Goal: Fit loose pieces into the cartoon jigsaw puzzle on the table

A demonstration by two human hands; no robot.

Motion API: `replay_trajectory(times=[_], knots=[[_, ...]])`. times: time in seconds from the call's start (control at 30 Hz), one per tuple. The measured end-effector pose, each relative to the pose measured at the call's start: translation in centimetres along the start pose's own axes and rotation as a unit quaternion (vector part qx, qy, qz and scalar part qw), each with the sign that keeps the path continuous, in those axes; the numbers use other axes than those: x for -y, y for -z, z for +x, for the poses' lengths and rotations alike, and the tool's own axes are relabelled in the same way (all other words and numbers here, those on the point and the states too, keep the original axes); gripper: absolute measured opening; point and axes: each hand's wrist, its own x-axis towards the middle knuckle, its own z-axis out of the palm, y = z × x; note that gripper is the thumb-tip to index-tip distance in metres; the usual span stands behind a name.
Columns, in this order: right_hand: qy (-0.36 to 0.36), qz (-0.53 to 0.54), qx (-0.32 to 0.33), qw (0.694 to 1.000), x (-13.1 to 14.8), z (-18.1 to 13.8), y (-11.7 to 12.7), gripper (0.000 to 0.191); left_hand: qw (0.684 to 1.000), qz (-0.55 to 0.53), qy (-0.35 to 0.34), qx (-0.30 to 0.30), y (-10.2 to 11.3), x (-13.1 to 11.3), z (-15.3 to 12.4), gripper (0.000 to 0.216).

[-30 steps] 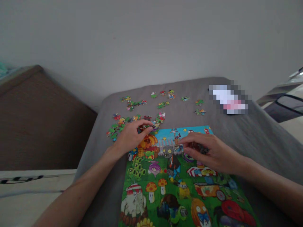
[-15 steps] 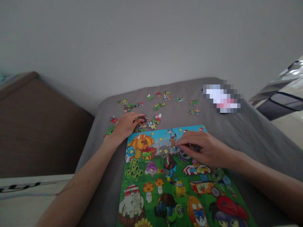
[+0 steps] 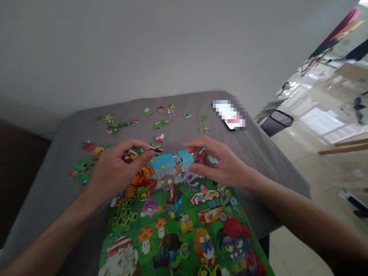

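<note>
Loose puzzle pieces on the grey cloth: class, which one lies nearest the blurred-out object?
The green piece at the right end of the far row; the starred piece lies closer to the assembled puzzle.

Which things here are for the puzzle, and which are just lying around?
For the puzzle:
- colourful cartoon jigsaw picture
- loose colourful jigsaw pieces scattered on the grey cloth-covered table
- small piece pinched in the left hand
- small piece held in the right hand

Just lying about:
- flat blurred object at the table's far corner
- dark bin on the floor

Loose pieces [image 3: 115,124] crowd far left; bare cloth [image 3: 253,153] right.
</note>
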Motion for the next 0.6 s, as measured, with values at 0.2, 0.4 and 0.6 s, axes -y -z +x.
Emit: replay_trajectory(times=[0.2, 0.4, 0.6], knots=[[-0.025, 0.099, 0.073, 0.992, 1.3, -0.6, -2.5, 0.014, 0.978, -0.128, -0.004, 0.162, -3.4, -3.3, -4.0, 0.024], [-0.153, 0.157, 0.122, 0.968, -0.1, 0.1, 1.3, 0.010, 0.977, -0.135, 0.006, 0.162, -2.8, -2.2, -3.2, 0.023], [-0.196, 0.125, 0.222, 0.947, -3.7, 0.1, 7.3, 0.017, 0.968, -0.138, 0.076, 0.196, -2.3, 0.3, -3.0, 0.033]])
